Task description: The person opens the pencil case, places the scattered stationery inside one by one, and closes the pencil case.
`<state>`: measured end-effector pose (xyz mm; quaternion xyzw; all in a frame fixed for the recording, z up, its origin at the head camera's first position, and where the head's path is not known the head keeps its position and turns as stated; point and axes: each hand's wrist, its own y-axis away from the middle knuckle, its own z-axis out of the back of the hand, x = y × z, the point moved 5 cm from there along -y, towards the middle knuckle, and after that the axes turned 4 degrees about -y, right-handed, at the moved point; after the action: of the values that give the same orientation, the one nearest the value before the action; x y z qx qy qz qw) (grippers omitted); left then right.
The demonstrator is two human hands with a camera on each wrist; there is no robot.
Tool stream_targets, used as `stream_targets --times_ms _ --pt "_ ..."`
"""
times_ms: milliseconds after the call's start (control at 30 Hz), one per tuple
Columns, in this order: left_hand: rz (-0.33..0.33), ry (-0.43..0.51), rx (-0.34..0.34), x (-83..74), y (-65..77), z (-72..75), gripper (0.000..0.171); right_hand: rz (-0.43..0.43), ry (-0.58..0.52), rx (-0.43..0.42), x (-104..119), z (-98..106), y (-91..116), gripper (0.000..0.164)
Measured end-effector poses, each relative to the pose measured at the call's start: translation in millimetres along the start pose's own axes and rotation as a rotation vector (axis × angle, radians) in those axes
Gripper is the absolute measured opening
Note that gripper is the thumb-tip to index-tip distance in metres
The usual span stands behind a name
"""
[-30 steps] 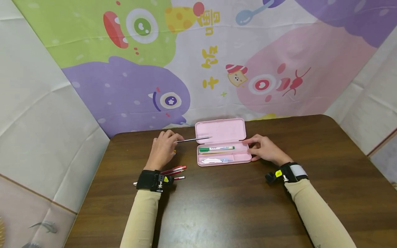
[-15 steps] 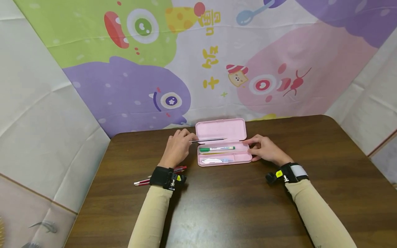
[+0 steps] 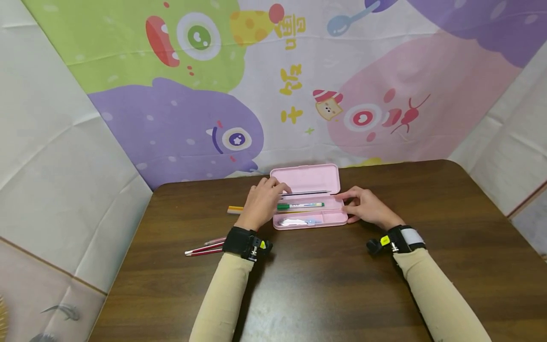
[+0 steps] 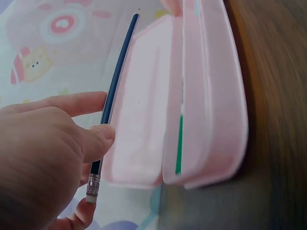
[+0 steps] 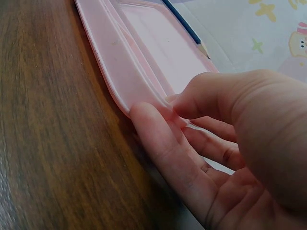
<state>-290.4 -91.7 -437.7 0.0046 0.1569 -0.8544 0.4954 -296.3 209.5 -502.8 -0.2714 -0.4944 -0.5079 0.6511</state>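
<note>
A pink pencil case [image 3: 333, 218] lies open on the table, its lid [image 3: 305, 178] tilted back. Inside it are a green-capped marker [image 3: 301, 205], a yellow pencil partly hidden below the marker, and a white and light-blue item [image 3: 299, 222] in the front compartment. My left hand [image 3: 261, 203] pinches a dark blue pencil [image 4: 118, 72] near its eraser end, between thumb and fingers. The pencil is above the case, its sharpened tip pointing right. With thumb and fingers, my right hand [image 3: 367, 206] grips the right end of the case; the right wrist view shows the thumb on the rim.
Several red and white pencils [image 3: 205, 249] lie on the table [image 3: 325, 285] by the left wrist. A yellow-orange item [image 3: 235, 209] shows left of the left hand, partly covered. Behind the table hangs a cartoon-printed cloth [image 3: 295, 137].
My left hand has moved right with the dark blue pencil, from left of the case to over it, uncovering the yellow-orange item. The right hand has stayed on the case.
</note>
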Motion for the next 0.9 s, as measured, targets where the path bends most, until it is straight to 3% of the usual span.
stream_targets --times_ms 333,567,900 --pt "-0.041 0.008 0.010 -14.5 -1.1 -6.6 0.029 0.013 -0.014 0.002 1.5 -0.4 0.9 0.044" --pt "-0.047 0.005 0.012 -14.1 -1.3 -10.1 0.028 0.005 0.001 -0.004 1.7 1.1 0.9 0.044" --pt "-0.038 0.000 0.078 -14.2 -1.2 -21.7 0.027 0.006 0.016 -0.013 0.0 0.6 -0.4 0.044"
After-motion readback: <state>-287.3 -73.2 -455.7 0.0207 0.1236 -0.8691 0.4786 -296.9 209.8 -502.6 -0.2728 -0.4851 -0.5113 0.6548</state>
